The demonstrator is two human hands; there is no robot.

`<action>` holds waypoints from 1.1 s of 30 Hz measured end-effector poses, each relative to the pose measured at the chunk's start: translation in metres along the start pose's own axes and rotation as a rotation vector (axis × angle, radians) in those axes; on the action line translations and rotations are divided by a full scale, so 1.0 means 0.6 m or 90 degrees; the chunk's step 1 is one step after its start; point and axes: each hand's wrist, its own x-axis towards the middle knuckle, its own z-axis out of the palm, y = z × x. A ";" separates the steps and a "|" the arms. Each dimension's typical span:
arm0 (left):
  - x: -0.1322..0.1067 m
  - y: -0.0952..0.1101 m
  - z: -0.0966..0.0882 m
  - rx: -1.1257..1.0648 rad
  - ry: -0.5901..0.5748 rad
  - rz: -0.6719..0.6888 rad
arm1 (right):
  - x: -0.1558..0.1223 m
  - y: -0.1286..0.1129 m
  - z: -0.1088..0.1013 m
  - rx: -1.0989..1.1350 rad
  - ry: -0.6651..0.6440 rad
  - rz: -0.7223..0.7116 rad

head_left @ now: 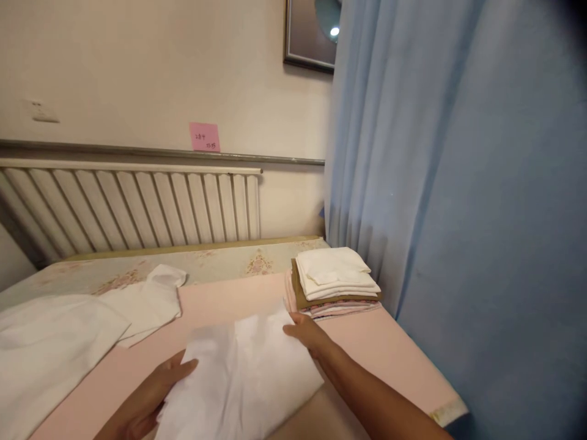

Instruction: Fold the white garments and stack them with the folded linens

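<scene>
A white cloth [257,366] is stretched between my two hands over the pink bed cover. My left hand [158,391] grips its left edge, thumb on top. My right hand [305,333] pinches the far right corner, and its other fingers are mostly hidden beneath the fabric. Beyond my right hand stands a stack of folded cloths [337,272], white on top, with brown and patterned ones below. To the left, loose white cloths [59,336] lie crumpled on the bed.
The pink cover [247,293] lies over a floral sheet [257,263]. A radiator [137,208] runs along the wall behind the bed. A blue curtain [435,183] hangs close on the right side. A pink note [205,137] is on the wall, near a framed picture [309,36].
</scene>
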 end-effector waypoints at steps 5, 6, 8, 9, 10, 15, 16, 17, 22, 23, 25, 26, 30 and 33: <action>0.046 0.117 0.078 -0.023 -0.081 0.088 | 0.004 -0.169 -0.120 -0.072 0.033 -0.143; 0.067 0.137 0.103 -0.027 -0.087 0.106 | 0.007 -0.202 -0.152 -0.090 0.055 -0.173; 0.115 0.175 0.159 -0.044 -0.115 0.148 | 0.017 -0.257 -0.216 -0.099 0.089 -0.194; 0.140 0.191 0.189 -0.049 -0.135 0.167 | 0.024 -0.278 -0.248 -0.097 0.104 -0.198; 0.166 0.206 0.218 -0.048 -0.154 0.178 | 0.031 -0.294 -0.279 -0.093 0.119 -0.200; 0.286 0.246 0.340 -0.056 -0.203 0.195 | 0.074 -0.321 -0.401 -0.083 0.178 -0.192; 0.306 0.248 0.356 -0.058 -0.210 0.191 | 0.082 -0.320 -0.419 -0.084 0.187 -0.188; 0.325 0.249 0.369 -0.060 -0.216 0.187 | 0.091 -0.318 -0.435 -0.084 0.194 -0.183; 0.392 0.249 0.405 -0.075 -0.252 0.172 | 0.130 -0.311 -0.499 -0.084 0.217 -0.164; 0.400 0.251 0.410 -0.080 -0.260 0.169 | 0.137 -0.309 -0.510 -0.084 0.220 -0.162; 0.415 0.251 0.419 -0.092 -0.276 0.165 | 0.149 -0.303 -0.531 -0.083 0.230 -0.156; 0.423 0.248 0.424 -0.099 -0.283 0.165 | 0.153 -0.296 -0.541 -0.082 0.236 -0.152; 0.458 0.203 0.441 -0.115 -0.243 0.133 | 0.162 -0.239 -0.569 -0.091 0.268 -0.113; 0.479 0.150 0.445 -0.100 -0.182 0.068 | 0.161 -0.178 -0.574 -0.114 0.295 -0.069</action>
